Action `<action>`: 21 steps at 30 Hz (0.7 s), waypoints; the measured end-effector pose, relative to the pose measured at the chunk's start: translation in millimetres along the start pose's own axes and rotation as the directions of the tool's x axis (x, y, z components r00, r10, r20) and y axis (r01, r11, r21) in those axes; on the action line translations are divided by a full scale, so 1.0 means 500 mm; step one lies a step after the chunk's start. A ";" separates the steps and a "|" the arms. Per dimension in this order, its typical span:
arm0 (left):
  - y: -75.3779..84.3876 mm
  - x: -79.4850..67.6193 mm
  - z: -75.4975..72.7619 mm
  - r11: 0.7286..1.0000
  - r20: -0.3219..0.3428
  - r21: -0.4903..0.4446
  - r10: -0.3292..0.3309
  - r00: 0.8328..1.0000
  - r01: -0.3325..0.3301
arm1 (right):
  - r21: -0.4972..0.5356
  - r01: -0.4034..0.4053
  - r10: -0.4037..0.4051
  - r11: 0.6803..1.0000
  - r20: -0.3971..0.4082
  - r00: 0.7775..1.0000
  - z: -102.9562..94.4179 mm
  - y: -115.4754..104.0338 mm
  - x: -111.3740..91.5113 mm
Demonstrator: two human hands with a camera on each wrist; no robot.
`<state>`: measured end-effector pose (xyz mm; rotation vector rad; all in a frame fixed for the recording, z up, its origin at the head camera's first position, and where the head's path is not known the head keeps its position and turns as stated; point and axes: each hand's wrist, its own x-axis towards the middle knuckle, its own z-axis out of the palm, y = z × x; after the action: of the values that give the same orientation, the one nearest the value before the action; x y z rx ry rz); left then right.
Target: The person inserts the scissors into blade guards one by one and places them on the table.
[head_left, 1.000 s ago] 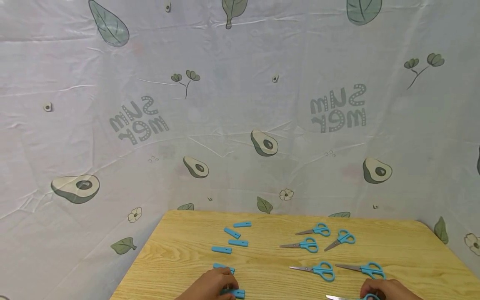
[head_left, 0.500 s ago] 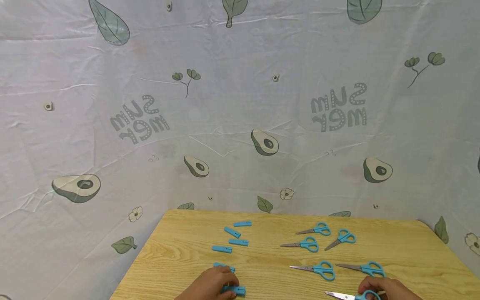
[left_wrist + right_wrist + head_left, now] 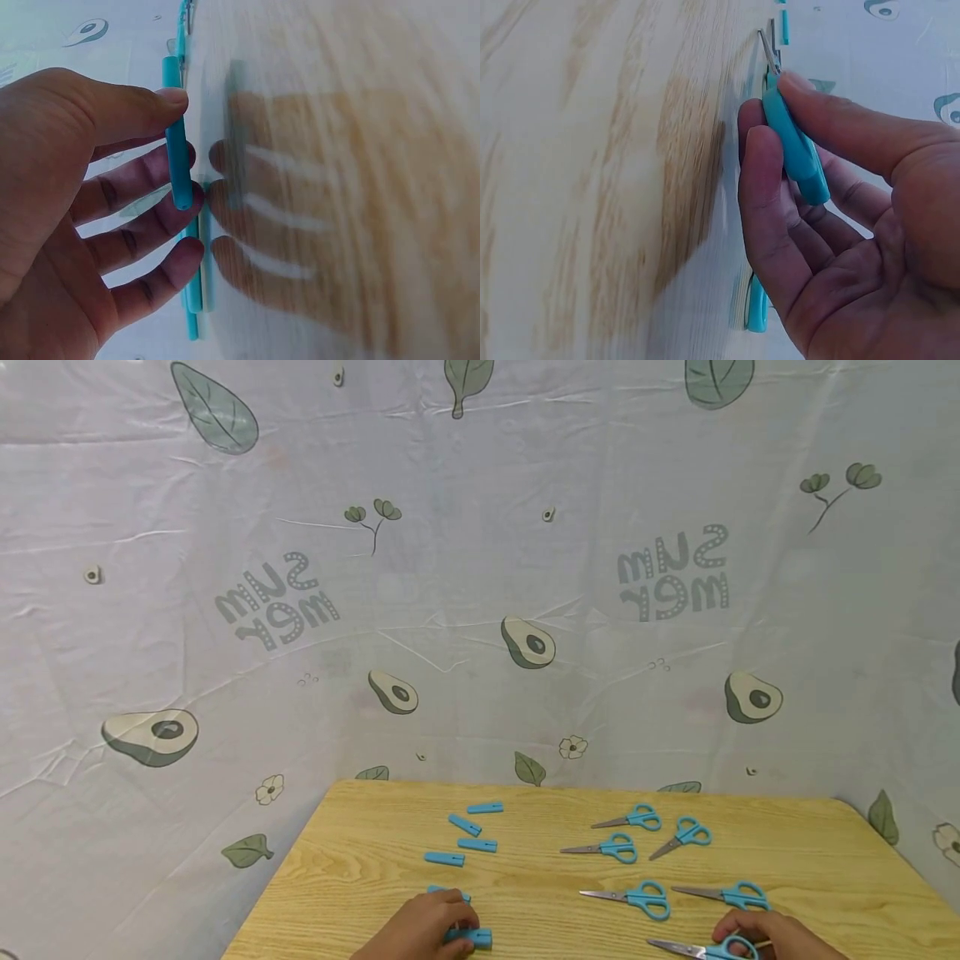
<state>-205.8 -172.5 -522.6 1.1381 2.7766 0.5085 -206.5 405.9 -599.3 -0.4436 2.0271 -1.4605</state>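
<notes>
Between the thumb and fingers of my left hand point(image 3: 431, 925) is a blue scissors cover point(image 3: 477, 937). The left wrist view shows the cover point(image 3: 178, 161) pinched just off the table, other fingers loosely bent below it. Another blue cover point(image 3: 444, 891) lies partly hidden behind this hand. At the lower right, my right hand point(image 3: 776, 935) holds blue-handled scissors point(image 3: 693, 950), blades pointing left. In the right wrist view, thumb and fingers grip the blue handle point(image 3: 791, 142), the blades slightly above the table. A wide gap separates the two hands.
Several blue covers point(image 3: 444, 859) lie in a loose column at the left of the wooden table point(image 3: 360, 843). Several blue-handled scissors point(image 3: 648, 900) lie on the right, beyond my right hand. A printed curtain point(image 3: 450, 568) hangs behind the table.
The scissors in my right hand have risen slightly from the table and moved a little away from me. My left hand has lifted the cover slightly.
</notes>
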 end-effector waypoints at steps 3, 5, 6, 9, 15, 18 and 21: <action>-0.001 0.000 -0.001 1.000 -0.015 0.008 -0.001 1.000 0.001 | 0.019 0.045 -0.046 0.999 0.028 0.999 0.022 -0.044 -0.010; -0.001 0.000 -0.002 1.000 -0.024 0.006 0.006 1.000 -0.006 | 0.026 0.094 -0.095 0.995 0.054 0.994 0.040 -0.082 -0.021; -0.002 0.001 -0.003 1.000 -0.027 0.005 0.009 1.000 -0.008 | 0.025 0.122 -0.123 0.992 0.061 0.991 0.048 -0.099 -0.026; -0.003 0.002 -0.003 1.000 -0.038 -0.001 0.017 0.999 -0.017 | 0.034 0.144 -0.147 0.989 0.077 0.986 0.064 -0.136 -0.036; -0.006 0.005 -0.005 0.999 -0.065 -0.003 0.033 0.997 -0.033 | 0.084 0.158 -0.166 0.984 0.098 0.981 0.071 -0.147 -0.037; -0.003 0.004 -0.008 0.999 -0.076 -0.007 0.038 0.996 -0.039 | 0.113 0.181 -0.195 0.977 0.122 0.973 0.070 -0.143 -0.031; 0.000 0.004 -0.012 0.999 -0.081 -0.011 0.041 0.996 -0.042 | 0.159 0.213 -0.237 0.964 0.153 0.959 0.070 -0.140 -0.025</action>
<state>-208.3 -172.6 -516.9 1.2011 2.8182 0.5880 -179.5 363.5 -537.8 -0.7346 1.7708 -1.6283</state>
